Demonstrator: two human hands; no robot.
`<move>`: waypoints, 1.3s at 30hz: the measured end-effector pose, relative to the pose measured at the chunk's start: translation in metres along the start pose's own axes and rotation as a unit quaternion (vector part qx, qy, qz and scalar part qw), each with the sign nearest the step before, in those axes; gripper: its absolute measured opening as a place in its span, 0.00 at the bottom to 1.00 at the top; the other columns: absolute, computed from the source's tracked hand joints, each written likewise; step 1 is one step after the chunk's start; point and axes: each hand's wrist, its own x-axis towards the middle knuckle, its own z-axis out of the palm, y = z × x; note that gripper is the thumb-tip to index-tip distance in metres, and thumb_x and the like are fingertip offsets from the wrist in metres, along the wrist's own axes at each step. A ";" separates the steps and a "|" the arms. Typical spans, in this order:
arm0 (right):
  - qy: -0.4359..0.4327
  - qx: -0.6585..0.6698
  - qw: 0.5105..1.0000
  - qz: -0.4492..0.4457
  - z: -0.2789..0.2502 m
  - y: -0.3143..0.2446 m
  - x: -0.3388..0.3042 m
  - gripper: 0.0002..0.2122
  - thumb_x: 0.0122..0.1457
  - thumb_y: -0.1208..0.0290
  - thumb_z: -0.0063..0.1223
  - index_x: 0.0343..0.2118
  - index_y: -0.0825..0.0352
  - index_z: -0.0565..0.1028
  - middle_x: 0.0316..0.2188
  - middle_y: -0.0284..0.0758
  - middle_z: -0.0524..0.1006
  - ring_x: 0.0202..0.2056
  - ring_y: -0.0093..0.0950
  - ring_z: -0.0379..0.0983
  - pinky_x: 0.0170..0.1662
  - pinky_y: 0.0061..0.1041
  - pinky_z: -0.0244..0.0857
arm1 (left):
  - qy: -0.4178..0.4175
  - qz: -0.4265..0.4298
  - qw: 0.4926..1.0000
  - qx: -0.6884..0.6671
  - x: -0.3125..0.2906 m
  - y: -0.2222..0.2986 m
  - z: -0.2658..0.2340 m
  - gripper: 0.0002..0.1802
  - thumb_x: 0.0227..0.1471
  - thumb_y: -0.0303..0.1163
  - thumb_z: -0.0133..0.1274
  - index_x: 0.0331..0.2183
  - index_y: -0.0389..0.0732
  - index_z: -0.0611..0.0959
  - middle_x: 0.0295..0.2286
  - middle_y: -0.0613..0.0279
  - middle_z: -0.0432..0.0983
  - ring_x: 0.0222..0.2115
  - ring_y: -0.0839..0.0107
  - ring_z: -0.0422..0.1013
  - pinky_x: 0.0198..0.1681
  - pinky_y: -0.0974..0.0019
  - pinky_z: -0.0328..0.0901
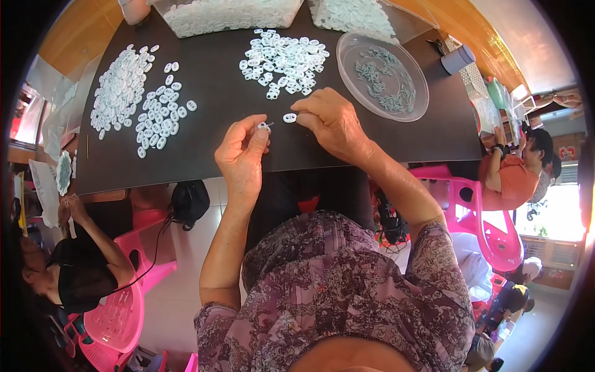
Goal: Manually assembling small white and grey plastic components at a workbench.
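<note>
My left hand (240, 155) pinches a small white plastic piece (263, 126) between thumb and fingers, with a thin screw-like pin (270, 123) sticking out of it toward the right. Just across from it, my right hand (338, 124) has its fingertips closed on the edge of a white oval piece with two holes (289, 118). The two pieces are a short gap apart, above the dark table. Beyond my hands lies a heap of similar white pieces (285, 59). A round clear plastic tray (416, 113) right of it holds many small grey-green screws (384, 77).
A large heap of white oval pieces (121, 90) and a smaller one (161, 115) lie on the dark table (204, 146) at left. Two clear bins (226, 28) (412, 31) of white parts stand at the far edge. A grey cup (457, 59) is at right. People sit on both sides.
</note>
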 end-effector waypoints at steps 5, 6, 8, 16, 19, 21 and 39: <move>-0.027 0.229 0.955 0.187 0.007 -0.025 -0.001 0.07 0.50 0.76 0.55 0.33 0.68 0.76 0.25 0.28 0.74 0.28 0.16 0.69 0.30 0.19 0.62 | -0.005 -0.003 1.000 -0.006 -0.001 0.003 0.001 0.10 0.49 0.21 0.53 0.37 0.32 0.78 0.25 0.66 0.72 0.22 0.81 0.65 0.27 0.79 0.63; -0.041 0.267 0.939 0.215 0.008 -0.028 0.000 0.07 0.51 0.75 0.55 0.33 0.69 0.76 0.25 0.26 0.74 0.28 0.13 0.68 0.30 0.16 0.61 | -0.003 -0.005 1.000 -0.015 -0.002 0.003 0.001 0.11 0.49 0.21 0.53 0.38 0.31 0.78 0.25 0.66 0.71 0.22 0.81 0.65 0.27 0.79 0.62; -0.057 0.280 0.933 0.220 0.010 -0.032 0.003 0.06 0.51 0.75 0.54 0.32 0.70 0.76 0.23 0.26 0.73 0.26 0.12 0.66 0.28 0.15 0.60 | -0.001 -0.007 1.000 -0.025 -0.004 0.004 0.001 0.11 0.49 0.21 0.53 0.38 0.31 0.78 0.24 0.67 0.71 0.22 0.81 0.65 0.27 0.79 0.62; -0.073 0.297 0.926 0.221 0.018 -0.035 0.004 0.05 0.52 0.75 0.52 0.27 0.71 0.74 0.18 0.23 0.69 0.22 0.11 0.59 0.23 0.14 0.54 | -0.022 0.018 1.000 -0.007 -0.005 0.003 0.000 0.12 0.49 0.21 0.54 0.39 0.30 0.77 0.24 0.67 0.70 0.23 0.81 0.64 0.27 0.79 0.62; -0.064 0.299 0.927 0.219 0.019 -0.038 0.004 0.05 0.52 0.74 0.52 0.25 0.71 0.74 0.18 0.23 0.69 0.22 0.11 0.59 0.23 0.15 0.54 | -0.036 0.019 0.999 0.002 -0.005 0.003 -0.003 0.12 0.49 0.21 0.54 0.39 0.30 0.77 0.25 0.67 0.71 0.23 0.82 0.65 0.27 0.79 0.63; -0.078 0.297 0.923 0.231 0.017 -0.039 0.005 0.05 0.52 0.75 0.51 0.25 0.71 0.74 0.19 0.25 0.70 0.23 0.12 0.61 0.24 0.15 0.56 | -0.036 0.025 0.999 -0.004 -0.005 -0.001 -0.004 0.12 0.49 0.21 0.53 0.39 0.31 0.77 0.25 0.67 0.71 0.23 0.82 0.65 0.27 0.79 0.63; -0.043 -0.133 0.988 -0.070 0.019 -0.002 0.006 0.08 0.41 0.76 0.59 0.27 0.64 0.75 0.23 0.34 0.69 0.29 0.34 0.64 0.31 0.31 0.60 | -0.010 0.041 0.999 0.021 -0.003 0.004 -0.001 0.09 0.49 0.20 0.52 0.35 0.33 0.80 0.24 0.68 0.68 0.23 0.82 0.65 0.25 0.79 0.63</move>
